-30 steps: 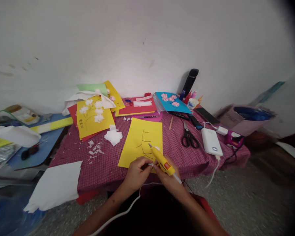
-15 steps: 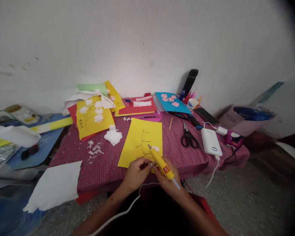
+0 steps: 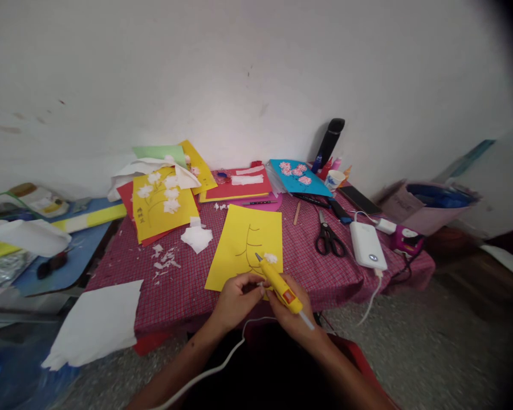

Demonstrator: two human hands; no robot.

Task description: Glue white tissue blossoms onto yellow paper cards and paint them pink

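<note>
A yellow glue gun [image 3: 277, 283] with a clear glue stick out of its rear lies in my right hand [image 3: 297, 310], its nozzle pointing up and left. My left hand [image 3: 235, 302] is closed, thumb and fingers pinching a tiny white scrap of paper [image 3: 260, 285] close to the fingertips of the right hand. Both hands hover over the near edge of a yellow sheet [image 3: 231, 239] bearing drawn brown branches. One white paper blossom [image 3: 271, 258] rests on the sheet, right of the nozzle.
Black scissors [image 3: 329, 242], a white power bank [image 3: 367, 246] and a wooden stick [image 3: 297, 213] lie to the right. White paper pieces [image 3: 196, 238] and torn scraps [image 3: 166, 262] lie left. Finished yellow [image 3: 154, 219] and blue [image 3: 299, 185] flower pictures stand behind. A white cable [image 3: 214, 370] crosses my lap.
The glue gun's nozzle has shifted very slightly left and down, showing more of the white blossom. Both hands otherwise keep nearly the same place and grip.
</note>
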